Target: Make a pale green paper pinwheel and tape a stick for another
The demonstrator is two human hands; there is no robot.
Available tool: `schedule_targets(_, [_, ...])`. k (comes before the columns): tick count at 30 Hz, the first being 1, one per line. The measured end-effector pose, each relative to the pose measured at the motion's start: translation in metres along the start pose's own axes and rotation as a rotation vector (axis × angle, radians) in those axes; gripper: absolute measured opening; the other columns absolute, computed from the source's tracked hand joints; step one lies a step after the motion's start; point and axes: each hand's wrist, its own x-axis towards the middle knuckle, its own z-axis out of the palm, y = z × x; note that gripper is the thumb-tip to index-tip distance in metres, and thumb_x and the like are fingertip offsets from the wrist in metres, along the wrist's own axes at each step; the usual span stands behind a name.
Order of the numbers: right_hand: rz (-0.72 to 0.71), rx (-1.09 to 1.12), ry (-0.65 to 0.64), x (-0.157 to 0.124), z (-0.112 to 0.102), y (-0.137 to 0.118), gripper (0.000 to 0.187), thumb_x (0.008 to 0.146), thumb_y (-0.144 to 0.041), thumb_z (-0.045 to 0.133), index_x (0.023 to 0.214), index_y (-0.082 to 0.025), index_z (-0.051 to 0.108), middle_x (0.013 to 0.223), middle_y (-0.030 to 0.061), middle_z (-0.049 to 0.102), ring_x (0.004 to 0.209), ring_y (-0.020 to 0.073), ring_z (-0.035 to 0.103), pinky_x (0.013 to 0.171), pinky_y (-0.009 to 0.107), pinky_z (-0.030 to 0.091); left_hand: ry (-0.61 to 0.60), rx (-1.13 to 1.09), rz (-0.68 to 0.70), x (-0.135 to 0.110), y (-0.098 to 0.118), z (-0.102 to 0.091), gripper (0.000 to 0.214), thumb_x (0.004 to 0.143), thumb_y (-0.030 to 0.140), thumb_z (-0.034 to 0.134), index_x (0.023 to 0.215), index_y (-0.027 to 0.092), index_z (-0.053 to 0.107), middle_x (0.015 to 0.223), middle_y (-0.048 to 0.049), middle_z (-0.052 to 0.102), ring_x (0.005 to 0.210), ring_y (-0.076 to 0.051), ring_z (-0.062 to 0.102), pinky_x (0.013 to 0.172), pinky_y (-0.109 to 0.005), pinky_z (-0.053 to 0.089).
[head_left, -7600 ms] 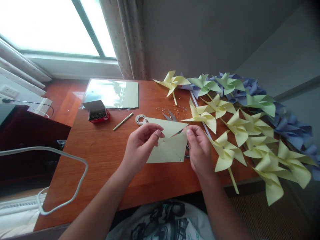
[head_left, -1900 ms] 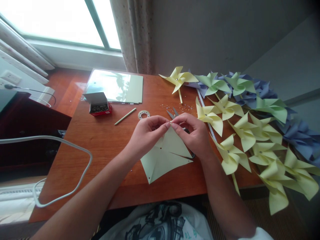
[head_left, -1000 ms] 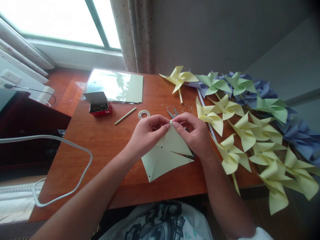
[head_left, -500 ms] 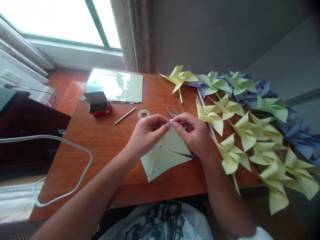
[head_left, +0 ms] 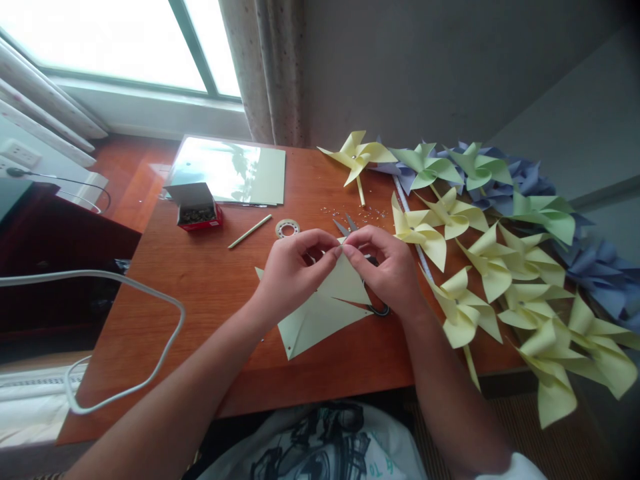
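A pale green sheet of paper [head_left: 320, 327], with slits cut in from its corners and small punched holes, lies on the desk under my hands. Over its upper part, my left hand [head_left: 303, 263] and my right hand [head_left: 383, 263] meet with thumbs and index fingertips pinched together. Whatever sits between the fingertips is too small and covered to make out. Scissors [head_left: 380, 309] lie partly beneath the right hand and the paper, blades pointing away from me.
Finished yellow paper pinwheels [head_left: 465, 307] crowd the right side, with green and purple ones behind. A tape roll [head_left: 287, 229], a pale paper stick [head_left: 250, 231], a red box of small metal pieces [head_left: 200, 217] and stacked sheets [head_left: 270, 177] lie beyond. A white cable [head_left: 180, 320] loops at left.
The paper has shifted slightly left and turned, so its left corner now shows beside my left wrist. Both hands stay pinched together in nearly the same place.
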Motion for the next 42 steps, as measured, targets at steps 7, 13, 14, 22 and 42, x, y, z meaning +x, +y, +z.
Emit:
schedule_targets(7, [-0.048,-0.109,0.01,-0.0003,0.0001,-0.0021,0.01,0.086,-0.014,0.064,0.082,-0.023,0.067,0.08,-0.0008,0.068,0.073,0.0155,0.064,0.068,0.03,0.055,0.066,0.229,0.127,-0.0016,0.0067,0.0019,0.01,0.085,0.02,0.065,0.078,0.017,0.071,0.064,0.0,0.065,0.057,-0.011,0.052,0.052,-0.023,0.041])
schedule_targets(13, [-0.048,-0.097,0.007,0.0,0.0004,-0.0011,0.01,0.087,-0.016,0.063,0.084,-0.024,0.068,0.082,-0.0005,0.069,0.075,0.0161,0.065,0.07,0.03,0.056,0.079,0.241,0.12,-0.0016,0.0042,0.0023,0.01,0.086,0.022,0.065,0.079,0.018,0.07,0.064,0.0,0.065,0.056,-0.011,0.053,0.051,-0.022,0.042])
schedule_targets(14, [-0.049,-0.091,0.005,0.0001,0.0004,-0.0011,0.009,0.088,-0.016,0.063,0.085,-0.024,0.068,0.082,-0.0002,0.069,0.076,0.0161,0.065,0.07,0.03,0.056,0.081,0.237,0.118,-0.0015,0.0036,0.0024,0.01,0.086,0.023,0.065,0.079,0.018,0.07,0.065,-0.0004,0.065,0.056,-0.011,0.053,0.051,-0.022,0.042])
schedule_targets(22, [-0.111,-0.157,-0.014,0.0004,-0.0013,-0.0033,0.01,0.088,-0.015,0.064,0.084,-0.023,0.068,0.079,-0.0007,0.068,0.073,0.0154,0.064,0.067,0.029,0.053,0.098,0.262,0.136,-0.0015,0.0058,0.0019,0.009,0.084,0.019,0.065,0.076,0.017,0.069,0.067,-0.0008,0.067,0.056,-0.01,0.053,0.05,-0.022,0.042])
schedule_targets(42, [-0.066,-0.117,0.002,0.0003,-0.0003,-0.0009,0.009,0.09,-0.018,0.064,0.087,-0.024,0.069,0.085,0.0008,0.071,0.078,0.0171,0.067,0.071,0.032,0.057,0.077,0.245,0.136,-0.0005,0.0046,0.0004,0.009,0.085,0.017,0.063,0.079,0.017,0.07,0.066,-0.0002,0.066,0.057,-0.01,0.055,0.052,-0.022,0.043])
